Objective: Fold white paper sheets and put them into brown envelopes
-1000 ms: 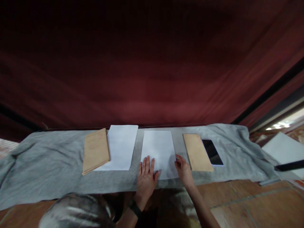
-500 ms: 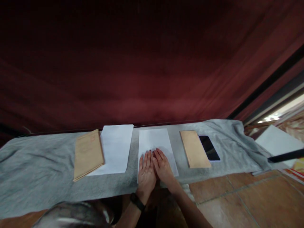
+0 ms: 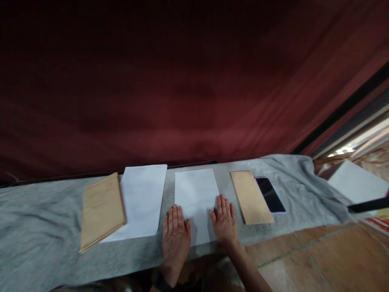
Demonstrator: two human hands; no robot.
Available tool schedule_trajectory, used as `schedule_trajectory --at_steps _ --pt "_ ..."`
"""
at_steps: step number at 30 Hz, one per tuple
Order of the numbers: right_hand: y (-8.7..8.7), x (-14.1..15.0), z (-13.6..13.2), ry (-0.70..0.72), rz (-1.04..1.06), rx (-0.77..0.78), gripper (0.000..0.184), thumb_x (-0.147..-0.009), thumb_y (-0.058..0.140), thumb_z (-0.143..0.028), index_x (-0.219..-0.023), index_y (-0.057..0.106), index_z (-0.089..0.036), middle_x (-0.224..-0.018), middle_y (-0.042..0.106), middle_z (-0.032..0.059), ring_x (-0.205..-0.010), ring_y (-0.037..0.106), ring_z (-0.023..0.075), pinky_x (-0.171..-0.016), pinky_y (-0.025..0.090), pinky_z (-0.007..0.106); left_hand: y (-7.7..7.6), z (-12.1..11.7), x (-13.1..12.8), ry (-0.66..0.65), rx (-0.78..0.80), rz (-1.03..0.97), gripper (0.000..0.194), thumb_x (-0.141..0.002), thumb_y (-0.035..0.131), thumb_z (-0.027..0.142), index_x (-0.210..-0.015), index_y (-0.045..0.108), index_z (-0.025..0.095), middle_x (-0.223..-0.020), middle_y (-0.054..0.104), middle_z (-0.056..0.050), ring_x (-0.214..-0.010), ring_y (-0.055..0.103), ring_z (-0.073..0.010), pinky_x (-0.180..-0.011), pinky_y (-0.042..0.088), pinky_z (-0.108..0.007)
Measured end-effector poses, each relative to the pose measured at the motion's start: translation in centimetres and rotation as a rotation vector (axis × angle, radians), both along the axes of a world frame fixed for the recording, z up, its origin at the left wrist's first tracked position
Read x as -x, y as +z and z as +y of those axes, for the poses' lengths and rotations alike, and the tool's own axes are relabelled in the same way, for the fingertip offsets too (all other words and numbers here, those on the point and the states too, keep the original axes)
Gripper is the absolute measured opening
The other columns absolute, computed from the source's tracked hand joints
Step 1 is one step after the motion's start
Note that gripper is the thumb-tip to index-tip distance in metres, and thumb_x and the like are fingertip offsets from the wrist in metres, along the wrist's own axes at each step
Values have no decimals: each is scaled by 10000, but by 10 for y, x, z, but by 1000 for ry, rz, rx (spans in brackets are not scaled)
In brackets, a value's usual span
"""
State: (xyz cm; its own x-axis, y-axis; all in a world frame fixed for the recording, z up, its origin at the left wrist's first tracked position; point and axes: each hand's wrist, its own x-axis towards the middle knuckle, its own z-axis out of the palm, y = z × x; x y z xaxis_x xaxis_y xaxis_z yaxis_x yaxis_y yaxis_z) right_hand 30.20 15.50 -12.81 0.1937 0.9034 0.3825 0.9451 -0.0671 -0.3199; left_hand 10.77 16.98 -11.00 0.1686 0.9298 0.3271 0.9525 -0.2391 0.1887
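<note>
A white sheet of paper [image 3: 197, 188] lies flat on the grey cloth in front of me. At its left edge rests my left hand [image 3: 176, 233], palm down with the fingers stretched out and a dark band on the wrist. My right hand [image 3: 225, 219] lies at the sheet's right edge, palm down, fingers slightly spread. Neither hand holds anything. To the left, a stack of white paper [image 3: 144, 198] lies partly under several brown envelopes [image 3: 101, 207]. Right of my right hand are more brown envelopes [image 3: 252, 198], neatly piled.
A phone [image 3: 270, 194] with a dark screen lies beside the right-hand envelopes. The grey cloth [image 3: 304, 190] covers the long narrow surface, with a dark red curtain [image 3: 194, 101] behind it. Tiled floor [image 3: 291, 259] shows at the lower right, and a white board-like object [image 3: 358, 182] beyond.
My hands, which were together at the middle of the sheet, have moved apart to its left and right edges. The view has shifted slightly.
</note>
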Motion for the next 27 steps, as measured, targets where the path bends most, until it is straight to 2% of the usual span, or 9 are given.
schedule_trajectory --at_steps 3,6,8,11,14,18,21,24,27 --pt "5 -1 16 -29 8 1 618 -1063 312 -465 -1551 341 -87 -1577 363 207 -1473 336 341 -1189 260 576 7 19 -9 -69 -46 -7 577 -1005 371 324 -1518 372 59 -1508 483 -210 -1458 379 -324 -1189 330 -553" --pt "21 11 53 84 35 35 556 -1079 246 -387 -1533 379 -94 -1599 341 162 -1501 286 285 -1197 287 506 13 55 -29 -202 -45 36 553 -1002 360 257 -1520 361 61 -1564 418 -177 -1496 310 -276 -1206 332 -485" --pt "30 22 85 159 59 64 536 -1079 237 -358 -1522 405 -107 -1596 359 136 -1504 284 253 -1199 299 459 13 82 -42 -255 -13 76 562 -964 333 139 -1520 362 64 -1586 388 -155 -1509 280 -250 -1220 310 -460" --pt "37 34 127 203 68 108 509 -1081 247 -345 -1476 486 -132 -1562 428 113 -1484 330 238 -1208 283 442 9 116 -52 -247 46 118 583 -936 359 119 -1518 387 96 -1594 375 -143 -1512 271 -261 -1231 272 -482" --pt "32 36 152 190 38 139 489 -1078 284 -344 -1445 529 -132 -1535 468 113 -1462 369 242 -1215 258 434 2 135 -51 -197 95 147 566 -935 376 144 -1494 423 67 -1579 390 -168 -1510 271 -287 -1231 254 -499" --pt "18 27 160 140 -22 123 506 -1072 318 -386 -1486 474 -142 -1564 420 118 -1457 374 257 -1205 255 443 -4 142 -45 -139 64 140 554 -966 333 197 -1486 418 24 -1574 390 -191 -1510 266 -294 -1227 251 -500" --pt "11 17 158 97 -68 107 554 -1067 326 -411 -1519 411 -101 -1575 390 144 -1457 371 281 -1201 251 456 -8 145 -39 -51 6 97 580 -994 307 269 -1500 376 -5 -1563 391 -223 -1499 296 -300 -1223 254 -497" --pt "8 4 156 20 -89 98 600 -1063 329 -415 -1533 359 -44 -1565 389 186 -1455 370 298 -1200 248 467 -10 147 -32 23 -35 48 619 -1012 294 343 -1506 352 -25 -1562 372 -255 -1488 318 -315 -1212 271 -510" --pt "8 -9 151 -51 -96 91 625 -1058 340 -417 -1531 344 -9 -1555 390 223 -1442 387 321 -1195 253 488 -11 148 -27 57 -49 9 631 -1017 290 378 -1513 352 -7 -1572 362 -242 -1490 314 -317 -1207 285 -510"
